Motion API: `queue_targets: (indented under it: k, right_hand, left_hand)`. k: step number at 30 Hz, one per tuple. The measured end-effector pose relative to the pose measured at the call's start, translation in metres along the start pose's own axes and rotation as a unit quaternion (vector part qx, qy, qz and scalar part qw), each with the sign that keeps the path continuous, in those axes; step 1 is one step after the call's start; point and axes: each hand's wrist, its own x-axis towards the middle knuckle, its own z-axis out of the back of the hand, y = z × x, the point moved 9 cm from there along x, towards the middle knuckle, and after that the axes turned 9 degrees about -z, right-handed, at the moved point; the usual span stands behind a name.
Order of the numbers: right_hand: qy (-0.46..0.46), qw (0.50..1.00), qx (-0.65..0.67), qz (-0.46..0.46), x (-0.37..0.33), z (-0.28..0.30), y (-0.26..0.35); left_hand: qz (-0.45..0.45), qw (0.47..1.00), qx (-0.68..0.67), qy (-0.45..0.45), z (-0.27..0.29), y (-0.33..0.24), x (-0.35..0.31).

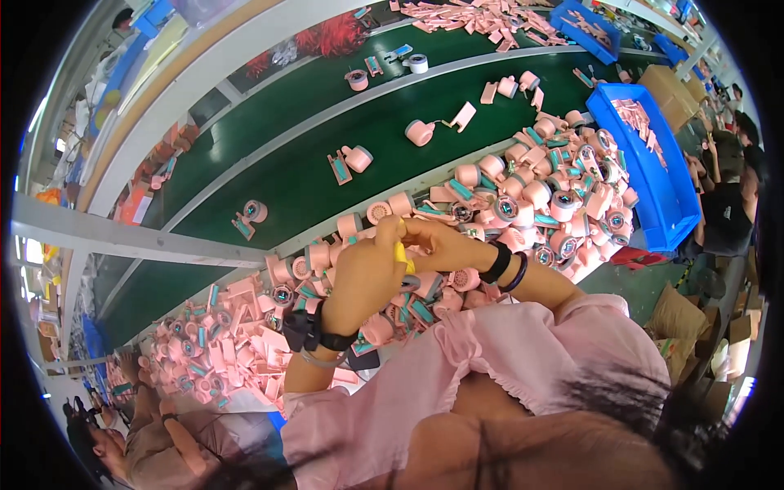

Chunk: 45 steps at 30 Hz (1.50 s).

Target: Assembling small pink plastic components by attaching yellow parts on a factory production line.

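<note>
Yellow narrow piece (pixel 403 255), material unclear, frame centre: left hand (pixel 366 266), right hand (pixel 446 247) seemingly pinch it; slackening could drop it.

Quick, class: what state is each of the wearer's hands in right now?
Left hand: curled, at a small yellow item; grip cannot be told.
Right hand: bent beside the yellow item; grip unclear.

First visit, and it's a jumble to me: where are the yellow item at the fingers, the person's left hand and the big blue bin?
Yellow item (pixel 400 254), head view: its visible middle.
Left hand (pixel 365 271), head view: back of the hand.
Big blue bin (pixel 663 200), head view: bare inside bottom.
</note>
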Motion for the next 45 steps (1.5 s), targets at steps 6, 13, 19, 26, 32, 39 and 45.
queue_targets:
  k: [6,13,19,26,32,39,45]
  right_hand:
    - [0.026,0.993,0.009,-0.114,-0.016,-0.02,-0.014]
    - [-0.048,0.99,0.088,-0.096,-0.024,-0.002,-0.006]
    - [-0.013,0.986,-0.018,-0.166,-0.032,-0.008,0.01]
    - [-0.001,0.979,0.142,-0.147,-0.038,-0.011,0.006]
    - [0.133,0.97,-0.102,-0.175,-0.046,-0.017,0.017]
    - [-0.209,0.841,-0.46,0.193,-0.061,-0.009,0.075]
    - [-0.285,0.843,-0.396,0.229,-0.062,-0.008,0.073]
  left_hand:
    - [-0.031,0.992,0.124,-0.013,-0.012,-0.018,-0.015]
    - [-0.024,0.985,0.084,-0.146,0.006,-0.029,-0.023]
    - [0.066,0.896,-0.383,-0.216,-0.021,0.036,-0.061]
    - [0.106,0.809,-0.567,-0.11,-0.07,0.038,-0.068]
    - [0.224,0.802,-0.537,-0.132,-0.053,0.04,-0.078]
    - [0.164,0.791,-0.57,-0.151,-0.051,0.024,-0.071]
    - [0.196,0.747,-0.6,-0.208,-0.059,0.024,-0.062]
